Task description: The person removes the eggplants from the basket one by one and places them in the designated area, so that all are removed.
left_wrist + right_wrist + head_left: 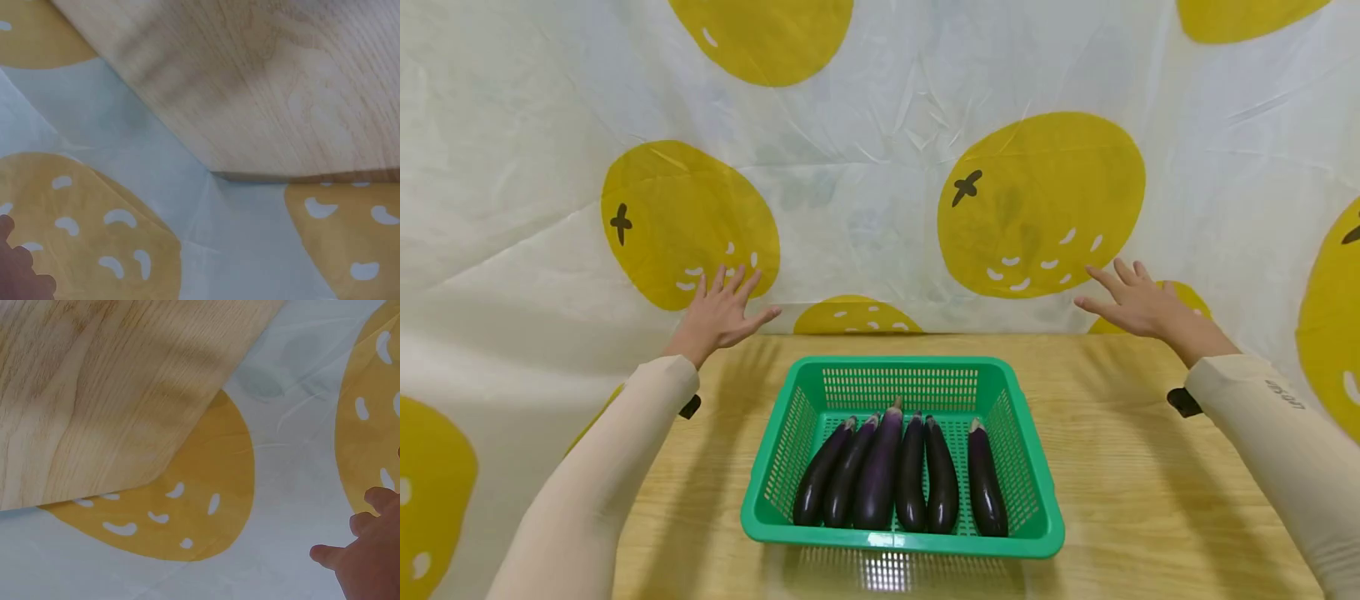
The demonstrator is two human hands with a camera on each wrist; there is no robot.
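Observation:
A green plastic basket (895,543) stands on the wooden table, with several dark purple eggplants (877,471) lying side by side in it. One eggplant (987,483) lies apart from the others, toward the basket's right wall. My left hand (721,312) is raised beyond the basket's far left corner, fingers spread, holding nothing. Beyond the far right corner, my right hand (1131,300) is likewise raised with spread fingers and holds nothing. Neither hand touches the basket. The left wrist view catches only some fingertips (22,269) at its lower left; the right wrist view shows part of the hand (369,550).
The wood-grain table (1105,467) extends on both sides of the basket. Behind it hangs a white sheet (865,208) printed with large yellow fruit shapes. The table's corner edge (215,172) shows in the left wrist view. A black wrist device (1184,402) sits at the right sleeve.

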